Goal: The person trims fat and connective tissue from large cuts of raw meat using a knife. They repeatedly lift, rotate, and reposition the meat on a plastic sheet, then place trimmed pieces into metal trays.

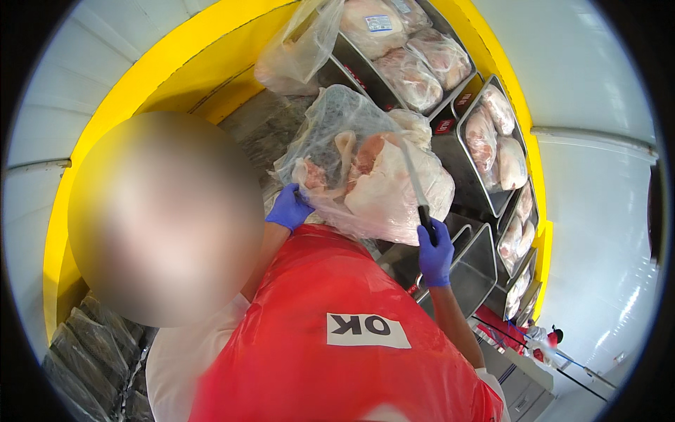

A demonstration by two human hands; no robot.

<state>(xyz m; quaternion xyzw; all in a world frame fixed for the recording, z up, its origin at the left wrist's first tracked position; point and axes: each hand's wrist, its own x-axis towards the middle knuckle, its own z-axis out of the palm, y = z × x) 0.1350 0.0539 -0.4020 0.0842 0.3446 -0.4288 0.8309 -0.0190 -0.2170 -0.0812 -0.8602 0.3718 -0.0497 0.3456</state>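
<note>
Near the middle, a large clear plastic bag (320, 123) holds pale, fatty pieces of pink-red meat (387, 183). My left hand (288, 209), in a blue glove, grips the bag's lower left edge. My right hand (437, 250), gloved in blue too, is closed on a knife's black handle (424, 218) at the lower right of the bag. The long steel blade (413, 176) points up and away from me, over the meat. My red apron (295, 302) fills the lower middle, just below the bag.
Steel bins (496, 200) with bagged meat (369, 28) line the back and right, inside a yellow rim (155, 46). Other steel bins (478, 260) sit by my right arm. Plastic-covered stacks (95, 352) lie at lower left. A large blurred patch hides much of the left side.
</note>
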